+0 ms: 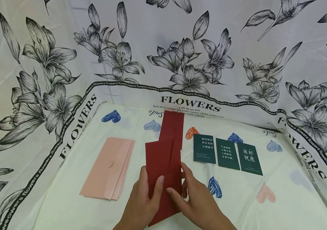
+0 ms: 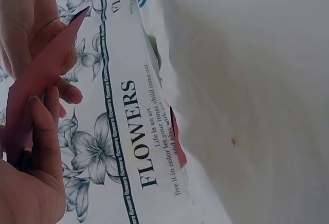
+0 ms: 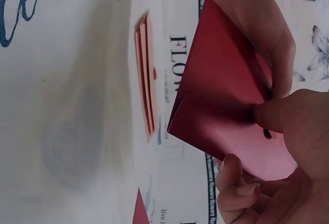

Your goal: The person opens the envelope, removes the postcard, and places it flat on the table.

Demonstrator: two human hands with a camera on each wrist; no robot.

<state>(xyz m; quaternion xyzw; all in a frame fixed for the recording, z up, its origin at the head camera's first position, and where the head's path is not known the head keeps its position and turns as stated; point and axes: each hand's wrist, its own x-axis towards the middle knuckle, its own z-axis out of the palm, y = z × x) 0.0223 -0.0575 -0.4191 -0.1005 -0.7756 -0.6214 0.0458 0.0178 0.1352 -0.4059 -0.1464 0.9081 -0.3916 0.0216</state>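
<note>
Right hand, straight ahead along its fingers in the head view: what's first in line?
The red envelope it already touches: the right hand points up-left, with its thumb on the envelope's face. Beyond that, probably the white cloth, though depth is unclear.

The held envelope [image 1: 159,159] is hiding the lower end of another red envelope [image 1: 172,126]; the green cards' [image 1: 228,152] small print is blurring past reading; the right wrist view is cutting off a red piece [image 3: 140,211].

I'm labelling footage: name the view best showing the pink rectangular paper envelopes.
Head view: the pink envelopes lie unobstructed, the top face fully visible. Right wrist shows them nearly edge-on; left wrist shows none.
</note>
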